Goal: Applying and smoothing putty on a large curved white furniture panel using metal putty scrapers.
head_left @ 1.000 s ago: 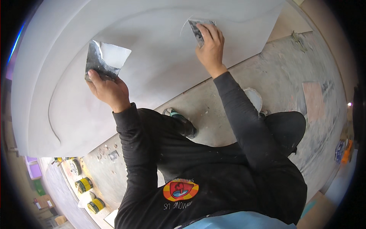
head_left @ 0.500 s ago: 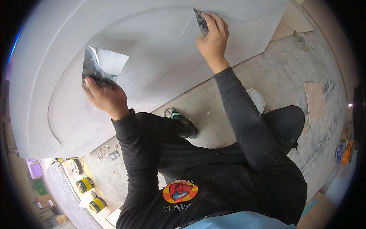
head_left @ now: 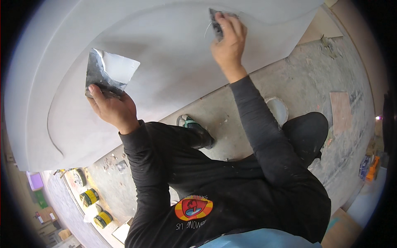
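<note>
My left hand (head_left: 115,110) is closed round the lower edge of a flat, dark square plate (head_left: 96,73), thumb on top. A smooth layer of white filler paste (head_left: 119,68) covers its upper right part. Farther up and to the right, my right hand (head_left: 230,43) grips a dark scraper blade (head_left: 215,25), slightly blurred. That blade is against the large pale grey panel (head_left: 165,70), beside a thin curved white line. A long curved groove runs across the panel around both hands.
Yellow-and-black tins (head_left: 89,197) stand at the lower left. By my right knee is a round white-rimmed container (head_left: 278,110). A brown board (head_left: 340,111) lies on the stained floor at the right, with an orange tool (head_left: 373,167) beyond it.
My right hand and scraper have tilted and shifted slightly left relative to the panel. The left hand with the plate stays nearly still. The whole view has shifted a little.
</note>
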Available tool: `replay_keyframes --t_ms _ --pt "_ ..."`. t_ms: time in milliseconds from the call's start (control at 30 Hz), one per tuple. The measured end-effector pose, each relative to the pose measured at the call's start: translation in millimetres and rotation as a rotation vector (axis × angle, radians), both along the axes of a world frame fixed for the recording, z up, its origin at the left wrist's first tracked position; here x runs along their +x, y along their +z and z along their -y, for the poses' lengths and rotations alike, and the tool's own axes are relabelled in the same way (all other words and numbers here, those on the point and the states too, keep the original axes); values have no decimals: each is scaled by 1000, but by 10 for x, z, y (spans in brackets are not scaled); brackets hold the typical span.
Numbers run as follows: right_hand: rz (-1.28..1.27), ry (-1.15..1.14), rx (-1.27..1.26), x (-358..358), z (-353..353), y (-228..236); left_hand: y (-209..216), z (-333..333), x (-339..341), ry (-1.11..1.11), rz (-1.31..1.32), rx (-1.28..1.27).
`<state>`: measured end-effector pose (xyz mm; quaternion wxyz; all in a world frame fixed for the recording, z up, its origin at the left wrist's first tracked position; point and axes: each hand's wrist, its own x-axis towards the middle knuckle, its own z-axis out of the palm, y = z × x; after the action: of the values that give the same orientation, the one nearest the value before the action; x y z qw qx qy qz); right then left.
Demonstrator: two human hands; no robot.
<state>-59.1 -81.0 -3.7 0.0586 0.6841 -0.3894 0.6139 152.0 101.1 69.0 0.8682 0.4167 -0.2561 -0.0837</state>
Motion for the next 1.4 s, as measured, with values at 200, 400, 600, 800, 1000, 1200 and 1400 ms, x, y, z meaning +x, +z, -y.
replay_keyframes --t_ms 200,400,600,800,1000,1200,1400 --pt "-225 87 42 283 -512 -793 -22 62 -56 -79 22 -2" --pt "-345 166 289 -152 -678 -1122 42 45 -177 -55 -23 4" --pt "-57 8 101 -507 60 -423 8 138 -214 -67 56 55" --pt "-5 -24 24 -637 288 -223 77 156 -315 -83 57 36" --pt "27 -47 13 -579 290 -122 100 83 -240 -75 71 33" --pt "11 -9 4 -72 -102 -299 81 100 -277 -104 47 35" --pt "-281 66 99 -61 -516 -1149 -32 319 -504 -238 1 28"
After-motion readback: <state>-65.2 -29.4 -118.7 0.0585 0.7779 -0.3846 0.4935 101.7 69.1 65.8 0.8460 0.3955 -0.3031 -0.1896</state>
